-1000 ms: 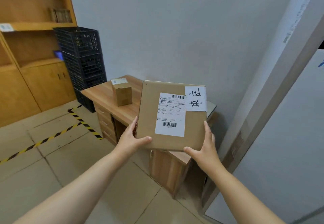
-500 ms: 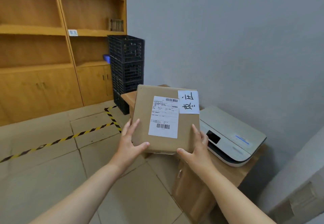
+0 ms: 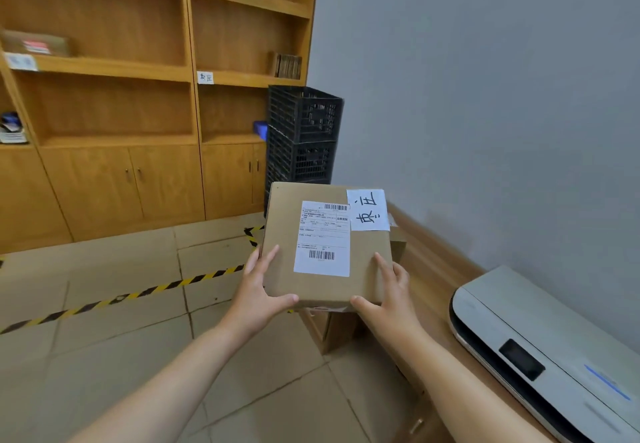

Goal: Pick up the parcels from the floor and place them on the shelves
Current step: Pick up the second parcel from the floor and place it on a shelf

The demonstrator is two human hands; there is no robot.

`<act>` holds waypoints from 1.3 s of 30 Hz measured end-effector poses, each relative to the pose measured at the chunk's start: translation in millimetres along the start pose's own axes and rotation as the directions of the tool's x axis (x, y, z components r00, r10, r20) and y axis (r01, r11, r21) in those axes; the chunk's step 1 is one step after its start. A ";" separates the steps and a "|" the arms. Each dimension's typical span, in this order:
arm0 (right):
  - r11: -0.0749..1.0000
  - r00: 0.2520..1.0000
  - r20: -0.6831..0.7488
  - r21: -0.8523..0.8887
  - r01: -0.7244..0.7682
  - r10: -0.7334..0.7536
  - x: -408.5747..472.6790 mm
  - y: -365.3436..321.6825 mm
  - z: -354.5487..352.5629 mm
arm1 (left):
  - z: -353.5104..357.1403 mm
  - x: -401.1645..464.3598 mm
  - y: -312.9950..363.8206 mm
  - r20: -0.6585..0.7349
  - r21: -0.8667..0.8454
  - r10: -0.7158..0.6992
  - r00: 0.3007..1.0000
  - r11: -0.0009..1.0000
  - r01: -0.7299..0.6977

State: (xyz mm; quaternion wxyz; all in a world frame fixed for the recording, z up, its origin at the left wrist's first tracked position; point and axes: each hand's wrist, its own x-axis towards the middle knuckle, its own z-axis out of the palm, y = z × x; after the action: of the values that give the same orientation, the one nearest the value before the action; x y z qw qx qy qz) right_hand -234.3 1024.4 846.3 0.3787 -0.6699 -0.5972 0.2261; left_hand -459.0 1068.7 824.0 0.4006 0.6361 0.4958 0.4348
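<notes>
The flat brown cardboard parcel point(image 3: 325, 245) with its white printed shipping label point(image 3: 322, 238) and a white handwritten tag point(image 3: 369, 210) at its top right corner is up off the floor and held out in front of the person, face tilted toward the camera, over the near edge of the wooden counter point(image 3: 440, 269). The left hand point(image 3: 258, 292) is closed on the parcel's lower left corner, thumb across the front and fingers up the side edge; the right hand point(image 3: 388, 299) mirrors it on the lower right, thumb under the bottom edge, fingers spread on the face. So the pickup looks done for this one, and the placing is what's left. Ahead and to the left stand the tall wooden shelves point(image 3: 114, 68), well apart from the parcel across a stretch of tiled floor point(image 3: 104, 356) marked with yellow-and-black hazard tape point(image 3: 138, 295). A small white handwritten tag point(image 3: 205, 78) sits on one shelf edge, a likely match for the parcel's own tag, though it's too blurred to be sure. One brown box point(image 3: 34, 44) already lies on a shelf at far left. A stack of black plastic crates point(image 3: 303, 134) stands beside the shelves, and a grey-white printer point(image 3: 547, 349) rests on the counter to the right. No parcels show on the floor in view.
</notes>
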 end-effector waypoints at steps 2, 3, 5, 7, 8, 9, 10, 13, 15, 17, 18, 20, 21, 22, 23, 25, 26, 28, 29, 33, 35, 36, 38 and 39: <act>1.000 1.000 0.017 -0.003 0.017 -0.017 21.0 -5.0 14.3 | -10.8 16.6 -8.5 -0.016 -0.008 -0.007 1.000 1.000 0.007; 1.000 0.999 0.025 -0.006 0.023 -0.022 31.7 -7.2 20.4 | -15.4 25.0 -12.4 -0.027 -0.008 -0.011 1.000 1.000 0.011; 0.999 0.999 0.041 -0.006 0.032 -0.032 54.4 -11.4 31.8 | -24.0 43.3 -19.2 -0.050 -0.001 -0.023 0.998 1.000 0.023; 0.999 0.997 0.060 0.004 0.044 -0.044 77.8 -14.6 42.6 | -31.0 62.8 -25.4 -0.078 0.010 -0.036 0.996 0.999 0.037; 0.999 0.996 0.074 0.011 0.048 -0.049 89.7 -15.9 48.2 | -34.2 72.6 -28.6 -0.091 0.017 -0.040 0.995 0.999 0.042; 0.999 0.995 0.089 0.017 0.050 -0.051 101.6 -16.5 53.7 | -36.9 81.9 -32.2 -0.103 0.025 -0.045 0.994 0.999 0.047; 0.998 0.993 0.103 0.020 0.053 -0.055 114.1 -16.2 59.2 | -39.2 91.7 -36.2 -0.114 0.030 -0.051 0.992 0.998 0.055; 0.996 0.987 0.140 0.047 0.070 -0.076 155.1 -13.2 75.1 | -45.5 122.9 -47.7 -0.156 0.048 -0.078 0.985 0.995 0.087; 0.993 0.981 0.166 0.067 0.093 -0.103 186.9 -10.5 83.7 | -47.9 147.9 -52.9 -0.189 0.072 -0.084 0.978 0.992 0.099; 0.990 0.974 0.186 0.090 0.113 -0.128 220.9 -9.7 88.3 | -48.5 175.7 -53.5 -0.224 0.087 -0.086 0.971 0.990 0.108; 0.987 0.970 0.195 0.102 0.123 -0.141 238.5 -9.6 88.7 | -47.9 190.8 -52.6 -0.237 0.088 -0.081 0.968 0.991 0.104; 0.982 0.963 0.209 0.115 0.149 -0.171 273.4 -9.3 87.9 | -45.7 221.9 -49.9 -0.253 0.095 -0.068 0.965 0.991 0.094; 0.980 0.959 0.216 0.117 0.160 -0.183 287.9 -9.3 87.3 | -44.9 234.7 -48.7 -0.257 0.101 -0.066 0.964 0.990 0.094; 0.977 0.954 0.222 0.121 0.177 -0.200 306.2 -8.7 86.7 | -43.5 250.7 -47.8 -0.266 0.106 -0.061 0.962 0.990 0.092; 0.973 0.949 0.228 0.128 0.192 -0.218 323.2 -8.6 86.2 | -42.3 265.4 -47.0 -0.275 0.108 -0.059 0.960 0.990 0.091; 0.966 0.939 0.238 0.140 0.219 -0.248 358.4 -8.7 87.1 | -40.1 294.4 -46.5 -0.295 0.109 -0.063 0.953 0.989 0.100; 0.963 0.934 0.247 0.141 0.230 -0.259 375.2 -8.0 90.1 | -39.4 307.6 -48.5 -0.308 0.114 -0.071 0.949 0.987 0.110; 0.959 0.922 0.269 0.134 0.250 -0.278 403.3 -7.6 98.9 | -39.9 328.9 -54.4 -0.335 0.118 -0.080 0.939 0.985 0.126; 0.956 0.916 0.279 0.130 0.262 -0.289 414.9 -6.7 104.6 | -40.5 337.5 -58.3 -0.347 0.118 -0.085 0.934 0.984 0.133; 0.956 0.893 0.343 0.119 0.267 -0.292 453.9 -2.0 133.4 | -47.8 366.8 -78.9 -0.373 0.126 -0.135 0.918 0.973 0.195; 0.956 0.887 0.360 0.133 0.260 -0.291 473.6 -1.7 149.2 | -54.2 383.1 -90.9 -0.380 0.125 -0.154 0.912 0.969 0.215; 0.957 0.884 0.367 0.135 0.256 -0.288 483.6 -2.2 157.3 | -58.3 391.7 -97.7 -0.382 0.128 -0.159 0.910 0.966 0.223; 0.960 0.881 0.381 0.131 0.247 -0.279 504.2 -5.9 173.9 | -68.6 410.8 -110.7 -0.381 0.122 -0.167 0.909 0.966 0.229; 0.961 0.880 0.385 0.128 0.247 -0.277 515.2 -8.7 182.7 | -75.0 421.7 -117.0 -0.381 0.115 -0.168 0.909 0.967 0.227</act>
State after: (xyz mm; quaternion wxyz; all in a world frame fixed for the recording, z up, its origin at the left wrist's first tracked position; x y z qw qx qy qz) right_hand -282.7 1568.2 818.4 0.3009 -0.5080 -0.7380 0.3266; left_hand -508.4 1509.4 802.2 0.2912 0.5193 0.6565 0.4631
